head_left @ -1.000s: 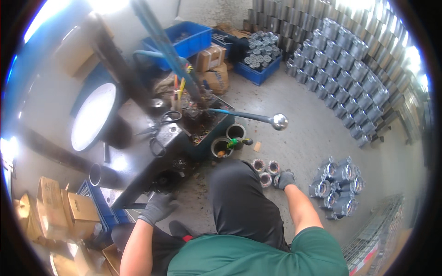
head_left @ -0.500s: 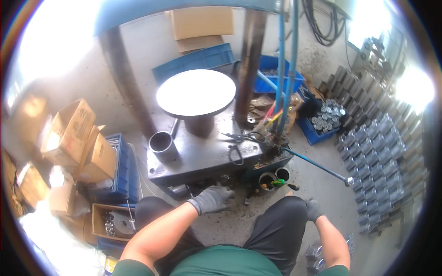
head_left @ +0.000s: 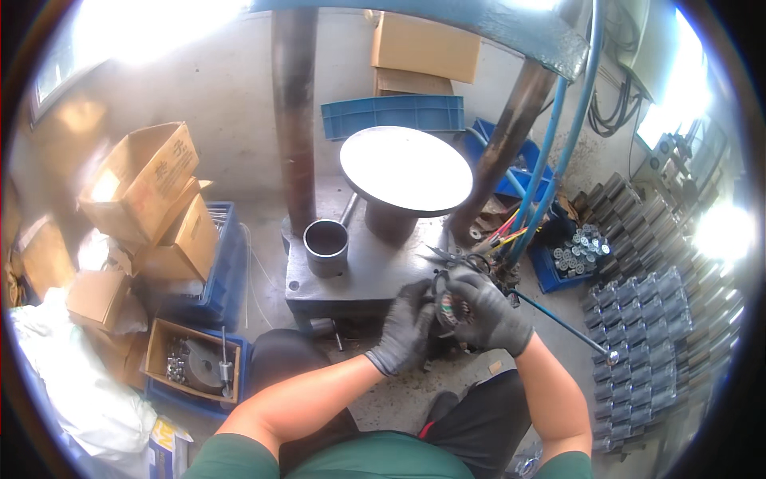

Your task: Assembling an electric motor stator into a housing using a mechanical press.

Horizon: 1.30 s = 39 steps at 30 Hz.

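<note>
Both my hands wear grey gloves and meet at the front right of the press table (head_left: 359, 283). A dark ring-shaped part (head_left: 448, 313), with coppery and greenish bits showing inside, is between them. My right hand (head_left: 488, 310) curls over its right side and top. My left hand (head_left: 404, 327) grips its left side, fingers bent. Gloves cover much of the part, so its exact kind is unclear. Just behind the hands, shears (head_left: 448, 257) lie on the table. A metal cylinder (head_left: 326, 254) stands upright at the table's left.
A round plate (head_left: 407, 169) sits on a thick post between the press columns. A blue lever (head_left: 558, 321) sticks out at right, beside stacked metal cylinders (head_left: 638, 351). Cardboard boxes (head_left: 144, 191) and an open box of hardware (head_left: 191, 363) stand at left.
My right hand has left my right knee and come to the middle. My left hand has moved right and up to meet it at the ring-shaped part. The view has shifted left.
</note>
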Each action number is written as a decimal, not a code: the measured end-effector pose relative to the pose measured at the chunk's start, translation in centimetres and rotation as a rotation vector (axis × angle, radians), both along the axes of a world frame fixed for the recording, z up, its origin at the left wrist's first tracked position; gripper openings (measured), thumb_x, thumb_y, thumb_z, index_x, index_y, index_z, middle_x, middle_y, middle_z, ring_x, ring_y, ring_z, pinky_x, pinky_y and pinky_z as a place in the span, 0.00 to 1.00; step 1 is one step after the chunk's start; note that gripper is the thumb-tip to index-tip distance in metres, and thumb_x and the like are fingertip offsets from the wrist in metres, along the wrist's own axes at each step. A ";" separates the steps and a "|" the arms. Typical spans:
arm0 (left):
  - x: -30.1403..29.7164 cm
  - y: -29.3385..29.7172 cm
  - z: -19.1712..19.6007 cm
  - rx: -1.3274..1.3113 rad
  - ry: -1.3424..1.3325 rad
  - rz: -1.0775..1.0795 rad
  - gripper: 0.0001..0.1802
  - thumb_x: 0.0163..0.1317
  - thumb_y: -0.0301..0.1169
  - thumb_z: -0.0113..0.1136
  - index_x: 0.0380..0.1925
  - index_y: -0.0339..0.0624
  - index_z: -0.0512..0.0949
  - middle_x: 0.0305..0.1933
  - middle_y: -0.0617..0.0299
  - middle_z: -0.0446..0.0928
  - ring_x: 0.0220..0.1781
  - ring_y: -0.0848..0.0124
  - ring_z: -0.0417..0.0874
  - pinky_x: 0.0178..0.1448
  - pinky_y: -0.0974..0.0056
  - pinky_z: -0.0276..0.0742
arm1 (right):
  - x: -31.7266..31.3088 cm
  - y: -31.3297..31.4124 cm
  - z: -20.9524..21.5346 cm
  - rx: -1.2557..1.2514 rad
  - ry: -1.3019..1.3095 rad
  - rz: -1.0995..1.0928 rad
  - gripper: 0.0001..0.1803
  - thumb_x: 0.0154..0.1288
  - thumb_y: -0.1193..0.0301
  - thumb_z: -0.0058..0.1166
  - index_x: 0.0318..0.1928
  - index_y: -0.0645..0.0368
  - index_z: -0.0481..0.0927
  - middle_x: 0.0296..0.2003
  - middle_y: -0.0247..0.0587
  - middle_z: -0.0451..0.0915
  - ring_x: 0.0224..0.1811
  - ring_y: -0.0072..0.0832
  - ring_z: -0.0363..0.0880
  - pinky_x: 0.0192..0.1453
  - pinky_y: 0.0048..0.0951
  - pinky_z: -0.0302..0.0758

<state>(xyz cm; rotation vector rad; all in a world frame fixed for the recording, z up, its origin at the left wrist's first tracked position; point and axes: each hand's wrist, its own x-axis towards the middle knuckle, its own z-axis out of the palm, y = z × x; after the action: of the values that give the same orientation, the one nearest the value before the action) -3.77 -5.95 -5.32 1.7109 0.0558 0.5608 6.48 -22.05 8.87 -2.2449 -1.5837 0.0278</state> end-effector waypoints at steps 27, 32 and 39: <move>-0.3 9.4 5.4 0.572 0.113 -0.008 0.34 0.57 0.35 0.77 0.66 0.48 0.80 0.77 0.42 0.69 0.73 0.41 0.76 0.76 0.48 0.78 | 11.4 6.2 -5.8 -0.226 -0.363 -0.031 0.26 0.59 0.77 0.66 0.59 0.41 0.85 0.54 0.42 0.86 0.55 0.49 0.85 0.59 0.48 0.82; -0.3 8.7 5.5 0.740 0.119 0.052 0.34 0.53 0.40 0.81 0.61 0.47 0.83 0.76 0.44 0.71 0.72 0.43 0.76 0.74 0.46 0.79 | 11.7 5.1 -6.6 -0.073 -0.449 -0.060 0.29 0.57 0.79 0.66 0.60 0.42 0.84 0.50 0.45 0.86 0.51 0.51 0.86 0.57 0.50 0.82; 0.1 6.7 4.0 0.766 0.095 0.237 0.34 0.47 0.43 0.85 0.56 0.51 0.85 0.73 0.45 0.73 0.66 0.43 0.78 0.69 0.46 0.81 | 10.9 0.9 -8.4 0.385 -0.229 -0.246 0.27 0.63 0.85 0.60 0.64 0.59 0.79 0.53 0.49 0.85 0.60 0.44 0.87 0.64 0.40 0.83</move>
<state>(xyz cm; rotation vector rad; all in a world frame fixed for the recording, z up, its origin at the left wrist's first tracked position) -3.63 0.72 -1.27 2.4987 0.1247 0.7311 17.35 -21.18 0.43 -2.1669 -1.2693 -0.5700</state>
